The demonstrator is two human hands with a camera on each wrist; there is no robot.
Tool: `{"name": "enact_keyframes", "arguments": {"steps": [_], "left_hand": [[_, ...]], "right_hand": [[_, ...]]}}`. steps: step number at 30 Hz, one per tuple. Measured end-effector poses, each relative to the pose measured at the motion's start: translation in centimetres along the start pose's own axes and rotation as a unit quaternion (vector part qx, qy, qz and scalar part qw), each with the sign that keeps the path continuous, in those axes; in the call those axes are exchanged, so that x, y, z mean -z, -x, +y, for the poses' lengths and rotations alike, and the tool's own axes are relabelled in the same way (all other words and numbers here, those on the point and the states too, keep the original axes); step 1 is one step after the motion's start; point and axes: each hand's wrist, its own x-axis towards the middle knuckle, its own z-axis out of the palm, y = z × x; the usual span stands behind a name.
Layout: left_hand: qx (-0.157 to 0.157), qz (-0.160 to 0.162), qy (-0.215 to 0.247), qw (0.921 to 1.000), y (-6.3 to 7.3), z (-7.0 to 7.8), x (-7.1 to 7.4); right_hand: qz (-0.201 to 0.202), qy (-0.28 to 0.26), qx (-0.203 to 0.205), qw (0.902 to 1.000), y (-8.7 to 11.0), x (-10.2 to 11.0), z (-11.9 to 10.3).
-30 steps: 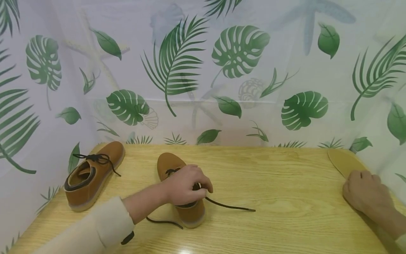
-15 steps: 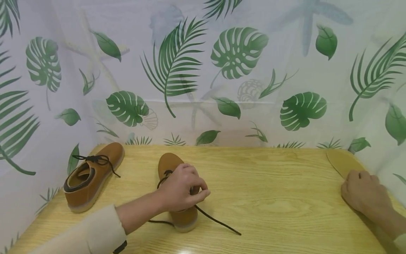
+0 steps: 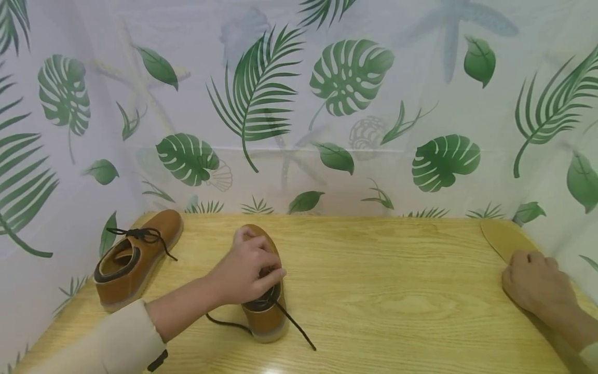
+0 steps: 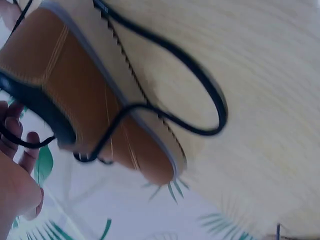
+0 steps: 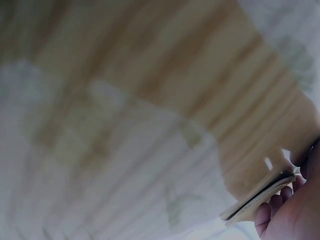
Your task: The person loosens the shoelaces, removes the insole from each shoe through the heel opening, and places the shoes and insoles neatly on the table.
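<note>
A brown leather lace-up shoe (image 3: 266, 322) stands in the left half of the table, its toe away from me. My left hand (image 3: 247, 267) grips it around the tongue and lacing, curled fingers covering the eyelets. A loose black shoelace (image 3: 296, 325) trails from it to the right, and another length lies to the left. In the left wrist view, the lace (image 4: 212, 92) loops beside the shoe (image 4: 82, 100), and fingers (image 4: 30, 150) show by its dark padded collar. At the far right my right hand (image 3: 537, 285) holds a flat tan insole (image 3: 506, 239), covering its near end.
A matching brown shoe (image 3: 135, 265), its laces tied in a bow, stands at the table's left edge. A white leaf-printed sheet (image 3: 299, 104) hangs behind and along both sides of the wood-grain table (image 3: 397, 291).
My left hand has moved left and a little away from me. The shoe under it has turned, its heel shifting left, and the right lace end has swung left. My right hand stays put.
</note>
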Motion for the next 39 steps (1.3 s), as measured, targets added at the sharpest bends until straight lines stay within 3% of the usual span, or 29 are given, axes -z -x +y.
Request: {"name": "enact_keyframes", "arguments": {"steps": [2,5,7,10,14,17,24,30,33,39], "left_hand": [[0.018,0.000,-0.024,0.9995,0.2,-0.4,0.9],[0.056,-0.025,-0.085,0.9944,0.4,-0.9,2.0],[0.082,-0.052,-0.133,0.9864,0.6,-1.2,2.5],[0.132,-0.108,-0.184,0.9679,1.0,-1.8,2.8],[0.197,-0.182,-0.172,0.9478,1.8,-2.9,2.7],[0.224,-0.214,-0.143,0.9400,2.3,-3.4,2.4],[0.228,-0.235,-0.126,0.9364,2.1,-3.3,2.1],[0.212,-0.250,-0.178,0.9278,2.2,-3.7,2.1],[0.202,-0.244,-0.196,0.9280,2.7,-4.0,2.1],[0.219,-0.222,-0.172,0.9344,3.3,-4.4,2.3]], "right_hand": [[-0.002,0.000,-0.001,1.0000,-0.1,0.0,0.0],[-0.006,-0.001,-0.001,1.0000,-0.1,0.0,0.0],[-0.006,-0.001,0.003,1.0000,-0.2,0.0,0.1],[-0.002,-0.002,0.005,1.0000,-0.2,-0.4,0.3],[0.005,0.001,0.005,1.0000,-0.2,-0.6,0.4],[0.003,0.002,0.007,1.0000,-0.1,-0.4,0.2],[0.006,0.004,0.010,0.9999,0.0,-0.2,0.0],[0.003,0.000,0.010,0.9999,-0.1,-0.3,0.0],[0.005,0.004,0.014,0.9999,0.0,-0.2,0.0],[-0.002,0.013,0.018,0.9998,0.2,0.3,-0.2]]}}
